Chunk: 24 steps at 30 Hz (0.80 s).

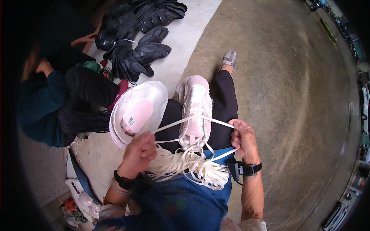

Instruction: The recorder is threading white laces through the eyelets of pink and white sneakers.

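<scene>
Grasped by the left hand and the right hand, two lengths of a white shoelace are held taut, spread to either side of a pink-and-white sneaker. The sneaker is held upright between dark-trousered legs at the centre of the frame, its toe pointed toward the top. Just below it, a bundle of cream laces is laid over a blue apron. Left of the sneaker, a white oval item with a pink inner part is seen; its kind cannot be told. Black shoes are massed at the upper left; below them, a co-worker's dark sleeve is partly shown.
</scene>
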Motion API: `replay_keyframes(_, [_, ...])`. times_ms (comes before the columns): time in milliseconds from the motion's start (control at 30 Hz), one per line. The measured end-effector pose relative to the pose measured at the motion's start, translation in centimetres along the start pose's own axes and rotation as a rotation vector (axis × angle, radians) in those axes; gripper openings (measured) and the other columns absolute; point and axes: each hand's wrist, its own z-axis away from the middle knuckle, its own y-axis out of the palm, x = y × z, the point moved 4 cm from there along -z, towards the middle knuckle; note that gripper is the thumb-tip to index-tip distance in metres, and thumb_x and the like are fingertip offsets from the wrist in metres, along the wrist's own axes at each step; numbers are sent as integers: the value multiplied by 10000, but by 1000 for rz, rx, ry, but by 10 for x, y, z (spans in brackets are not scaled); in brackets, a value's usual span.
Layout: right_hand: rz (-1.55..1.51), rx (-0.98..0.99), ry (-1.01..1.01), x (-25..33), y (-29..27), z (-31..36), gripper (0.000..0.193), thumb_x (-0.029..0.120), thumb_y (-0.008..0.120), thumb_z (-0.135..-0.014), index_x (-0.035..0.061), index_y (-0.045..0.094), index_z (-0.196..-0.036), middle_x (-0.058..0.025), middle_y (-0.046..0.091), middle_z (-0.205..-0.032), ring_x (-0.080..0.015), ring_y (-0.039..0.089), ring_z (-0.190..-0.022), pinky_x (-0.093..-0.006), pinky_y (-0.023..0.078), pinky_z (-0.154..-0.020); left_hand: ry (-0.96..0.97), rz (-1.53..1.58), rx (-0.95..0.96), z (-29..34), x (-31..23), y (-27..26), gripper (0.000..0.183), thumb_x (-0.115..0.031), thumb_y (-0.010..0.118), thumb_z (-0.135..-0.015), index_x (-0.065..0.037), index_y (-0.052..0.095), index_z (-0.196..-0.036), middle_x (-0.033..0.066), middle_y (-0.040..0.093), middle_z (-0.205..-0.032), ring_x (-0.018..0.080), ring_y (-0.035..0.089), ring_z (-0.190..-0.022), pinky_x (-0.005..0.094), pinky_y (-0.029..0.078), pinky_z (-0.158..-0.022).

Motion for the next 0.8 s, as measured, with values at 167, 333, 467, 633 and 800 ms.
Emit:
replay_keyframes(167, [-59,-102,17,-2,-21,-14,143,135,507,-944,39,607,-978,82,341,-585,-25,278,-435,-189,259,-364,189,347,26,31,-34,-42,230,-244,479,-989,-103,527,-814,-79,311,-598,57,337,-500,233,336,-507])
replay_keyframes(333, [-69,-194,-50,-3,-41,-27,156,164,504,-943,50,592,-1002,66,376,-627,-34,314,-464,-191,295,-378,606,316,-13,76,-76,-97,204,-244,482,-990,-98,587,-893,24,555,-907,160,539,-883,375,430,-872])
replay_keyframes(467, [-67,-227,-74,-9,-50,-37,158,143,485,-951,39,568,-1036,46,400,-646,-45,332,-472,-200,330,-391,749,295,184,116,-106,-181,191,-222,502,-979,-112,636,-1061,78,517,-1362,284,386,-1339,567,235,-1118])
replay_keyframes(633, [72,-317,-150,-7,-62,-36,158,136,485,-957,30,584,-1019,18,447,-649,-72,380,-484,-239,382,-423,1000,609,-677,134,-125,-188,226,-206,486,-984,-64,617,-1100,98,537,-1331,284,417,-1307,561,239,-1128])
replay_keyframes(800, [916,-478,-525,21,-55,-1,190,125,545,-927,-30,655,-915,-31,613,-758,-97,552,-634,-254,464,-579,850,289,47,87,-122,-116,217,-161,502,-974,15,563,-1086,96,597,-946,139,550,-854,292,453,-858])
